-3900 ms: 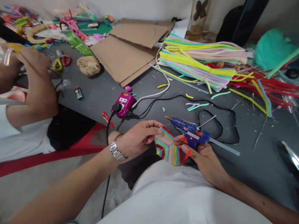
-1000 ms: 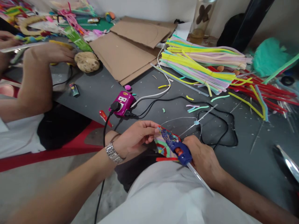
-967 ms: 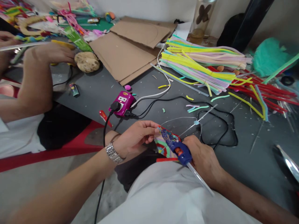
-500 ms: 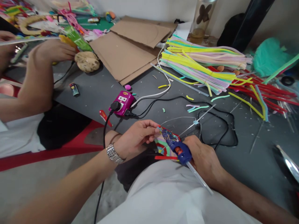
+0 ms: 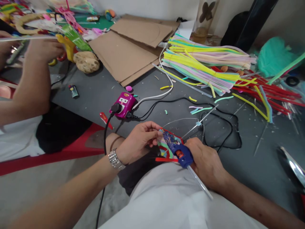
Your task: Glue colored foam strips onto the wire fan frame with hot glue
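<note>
Fingers of the left hand closed in a pinch on the edge of a striped pipe-cleaner panel. Panel is held just past the table edge, above the person's lap. Red pipe-cleaner strip runs along its lower side. Right hand wrapped closed around the grip of a blue hot glue gun, laid across the panel with its front end near the left fingertips. Exact tip contact hidden. Clear glue stick pokes out the back of the gun, pointing down toward the lap. Silver wristwatch on left wrist.

Just beyond the hands: thin wire loop and black cord on the dark grey table. Magenta power strip sits near the table edge, plugged in. Further back: cardboard sheets and a big pile of pastel pipe cleaners, red ones to the right. Co-worker's hand at far left, beside a yellow object.
</note>
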Demonstrator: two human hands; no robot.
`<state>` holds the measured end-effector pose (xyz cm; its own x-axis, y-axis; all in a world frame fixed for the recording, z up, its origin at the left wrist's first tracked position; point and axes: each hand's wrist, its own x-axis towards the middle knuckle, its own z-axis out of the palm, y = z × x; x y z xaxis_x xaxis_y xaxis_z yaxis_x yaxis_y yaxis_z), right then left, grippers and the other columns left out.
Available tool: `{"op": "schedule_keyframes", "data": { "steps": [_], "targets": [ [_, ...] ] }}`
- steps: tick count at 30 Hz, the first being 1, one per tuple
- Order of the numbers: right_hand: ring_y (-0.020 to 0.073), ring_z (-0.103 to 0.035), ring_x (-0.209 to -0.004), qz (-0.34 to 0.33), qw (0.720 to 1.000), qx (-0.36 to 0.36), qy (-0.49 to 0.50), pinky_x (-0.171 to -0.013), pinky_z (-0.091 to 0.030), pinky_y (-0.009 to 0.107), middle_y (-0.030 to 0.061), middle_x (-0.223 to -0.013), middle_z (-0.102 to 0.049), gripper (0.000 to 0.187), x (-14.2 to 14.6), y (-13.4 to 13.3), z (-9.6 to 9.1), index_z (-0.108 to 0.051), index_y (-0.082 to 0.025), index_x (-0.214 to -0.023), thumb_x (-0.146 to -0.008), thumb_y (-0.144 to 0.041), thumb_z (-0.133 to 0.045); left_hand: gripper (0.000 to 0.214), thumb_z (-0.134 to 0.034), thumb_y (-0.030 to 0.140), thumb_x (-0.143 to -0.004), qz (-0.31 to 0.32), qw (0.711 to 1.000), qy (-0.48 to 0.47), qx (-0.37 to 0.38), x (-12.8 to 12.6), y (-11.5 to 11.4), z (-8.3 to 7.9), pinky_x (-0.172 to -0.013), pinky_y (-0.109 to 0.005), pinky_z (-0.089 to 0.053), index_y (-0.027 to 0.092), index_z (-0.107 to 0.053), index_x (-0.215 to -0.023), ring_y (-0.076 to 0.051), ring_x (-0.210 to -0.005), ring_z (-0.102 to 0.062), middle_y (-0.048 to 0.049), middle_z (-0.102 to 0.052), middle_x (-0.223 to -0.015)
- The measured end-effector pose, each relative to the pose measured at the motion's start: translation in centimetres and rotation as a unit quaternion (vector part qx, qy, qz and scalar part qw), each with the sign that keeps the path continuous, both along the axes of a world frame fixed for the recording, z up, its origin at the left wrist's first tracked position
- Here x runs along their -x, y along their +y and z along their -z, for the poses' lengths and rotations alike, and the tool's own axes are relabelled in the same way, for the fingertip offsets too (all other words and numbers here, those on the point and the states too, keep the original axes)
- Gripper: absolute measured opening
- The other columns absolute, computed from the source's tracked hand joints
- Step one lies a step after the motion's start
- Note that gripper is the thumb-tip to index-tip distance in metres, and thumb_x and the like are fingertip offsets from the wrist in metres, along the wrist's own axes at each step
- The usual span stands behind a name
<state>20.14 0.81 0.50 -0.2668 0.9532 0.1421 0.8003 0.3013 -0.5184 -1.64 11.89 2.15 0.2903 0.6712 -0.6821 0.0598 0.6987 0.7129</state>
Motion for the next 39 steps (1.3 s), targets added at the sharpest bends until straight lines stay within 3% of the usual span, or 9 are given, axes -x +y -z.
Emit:
{"op": "schedule_keyframes", "data": {
  "steps": [21, 27, 32, 35, 39],
  "targets": [
    [0.0166, -0.066, -0.064, 0.000, 1.000, 0.008, -0.011, -0.057, -0.045, 0.027, 0.0036, -0.087, -0.067, 0.012, 0.1, 0.0, -0.2, -0.060, -0.020, -0.094, -0.101, -0.027, -0.052, 0.030, -0.085, 0.027, -0.063, 0.018, 0.999, 0.026, -0.021, 0.0, -0.2, 0.0, -0.042, -0.014, -0.037, 0.016, -0.064, -0.082, -0.005, -0.045, -0.050, 0.0060, -0.058, -0.054],
    [0.0160, -0.069, -0.075, 0.032, 0.990, 0.058, 0.126, -0.065, -0.051, 0.025, 0.0029, -0.091, -0.070, 0.013, -2.1, -0.3, -1.3, -0.064, -0.021, -0.103, -0.100, -0.030, -0.055, 0.025, -0.079, 0.031, -0.068, 0.093, 0.984, 0.104, -0.112, 0.1, 1.1, -0.8, -0.043, -0.016, -0.034, 0.015, -0.067, -0.082, -0.005, -0.047, -0.047, 0.0045, -0.059, -0.060],
    [0.0186, -0.069, -0.073, 0.161, 0.953, 0.142, 0.213, -0.069, -0.055, 0.029, 0.0027, -0.083, -0.074, 0.025, -4.9, -0.7, -2.2, -0.072, -0.022, -0.094, -0.095, -0.046, -0.065, 0.021, -0.073, 0.032, -0.071, 0.154, 0.937, 0.201, -0.243, 0.3, 3.4, 0.4, -0.052, -0.022, -0.043, 0.014, -0.069, -0.082, -0.011, -0.055, -0.053, 0.0005, -0.064, -0.065],
    [0.0191, -0.068, -0.069, 0.218, 0.930, 0.162, 0.247, -0.064, -0.056, 0.030, 0.0054, -0.087, -0.076, 0.033, -5.7, -1.1, -2.5, -0.074, -0.021, -0.100, -0.093, -0.052, -0.066, 0.019, -0.073, 0.033, -0.076, 0.184, 0.866, 0.279, -0.372, 0.4, 3.4, 1.2, -0.060, -0.026, -0.047, 0.017, -0.070, -0.084, -0.015, -0.066, -0.059, -0.0021, -0.067, -0.075],
    [0.0200, -0.068, -0.066, 0.224, 0.930, 0.167, 0.238, -0.061, -0.056, 0.032, 0.0061, -0.083, -0.076, 0.034, -6.0, -1.4, -2.4, -0.075, -0.021, -0.099, -0.092, -0.054, -0.066, 0.011, -0.064, 0.027, -0.089, 0.186, 0.765, 0.318, -0.527, 0.6, 0.9, 1.2, -0.071, -0.028, -0.051, 0.018, -0.070, -0.092, -0.016, -0.076, -0.061, -0.0050, -0.066, -0.090]
  ]
}}
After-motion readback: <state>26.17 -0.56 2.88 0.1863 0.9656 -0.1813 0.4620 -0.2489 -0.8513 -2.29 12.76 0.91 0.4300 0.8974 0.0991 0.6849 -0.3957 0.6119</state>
